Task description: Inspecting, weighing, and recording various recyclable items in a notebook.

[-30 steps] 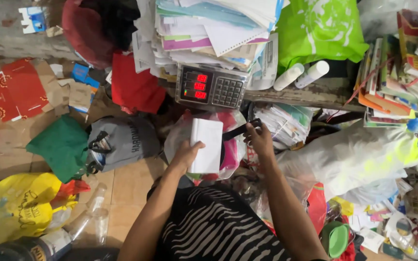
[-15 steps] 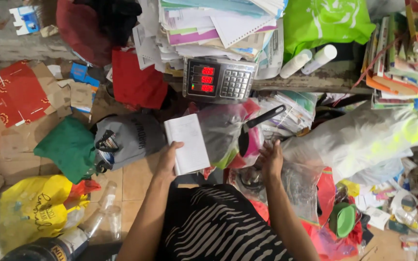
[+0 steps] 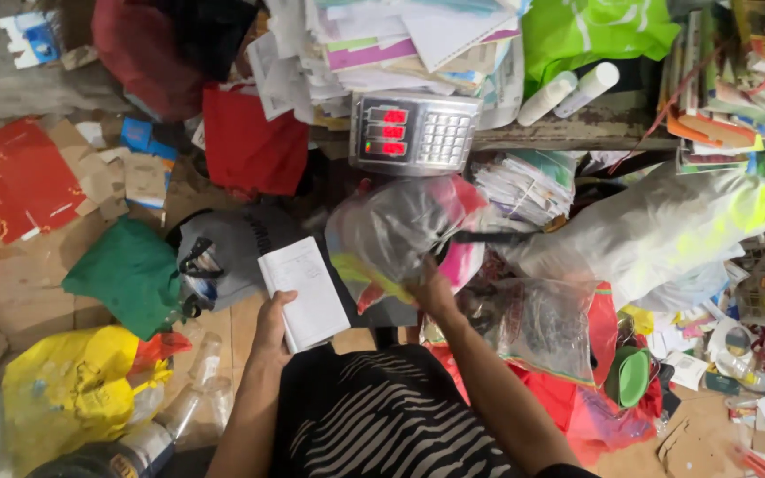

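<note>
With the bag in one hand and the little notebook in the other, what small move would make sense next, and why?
Probably lifting the clear plastic bag onto the weighing scale. The right hand grips the bag just below the scale, whose red display is lit, while the left hand holds the white notebook aside, apart from the bag.

There is one camera, on the person's head. It looks straight down, close over the striped lap (image 3: 382, 416) and both arms, with the messy floor (image 3: 37, 283) spread all around.
</note>
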